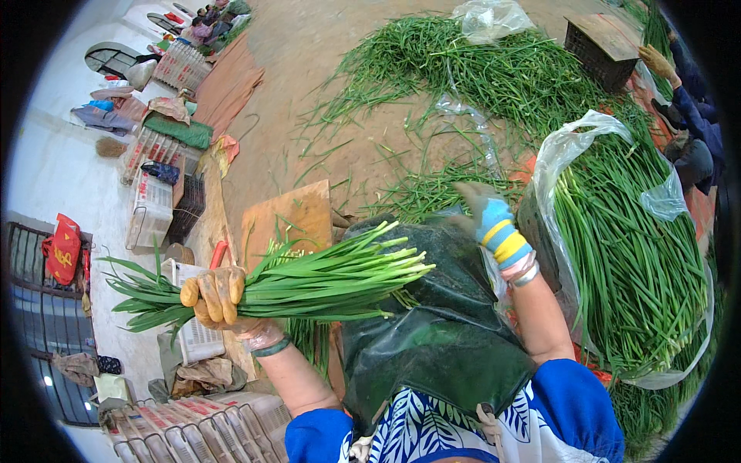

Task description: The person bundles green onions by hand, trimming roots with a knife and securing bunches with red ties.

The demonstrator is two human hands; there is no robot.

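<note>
My left hand (pixel 214 297), in a tan work glove, is closed round a bunch of garlic chives (pixel 332 279). The leaf tips fan out to the left past my fist. Pale cut ends point right, over my dark green apron (pixel 432 343). My right hand (pixel 496 229) wears a blue and yellow striped glove and is raised above my right knee, apart from the bunch. Motion smears its fingers, so what they hold, if anything, cannot be made out. Beside my left knee a wooden board (pixel 287 220) stands tilted, with more chives partly hidden under the held bunch.
At right, clear plastic sheeting (pixel 562 150) wraps a big heap of chives (pixel 625 247). Loose chives (pixel 463 73) cover the floor ahead. A dark crate (pixel 598 58) stands far right, near a co-worker's gloved hand (pixel 658 65). Stacked plastic crates (pixel 197 432) line the left wall.
</note>
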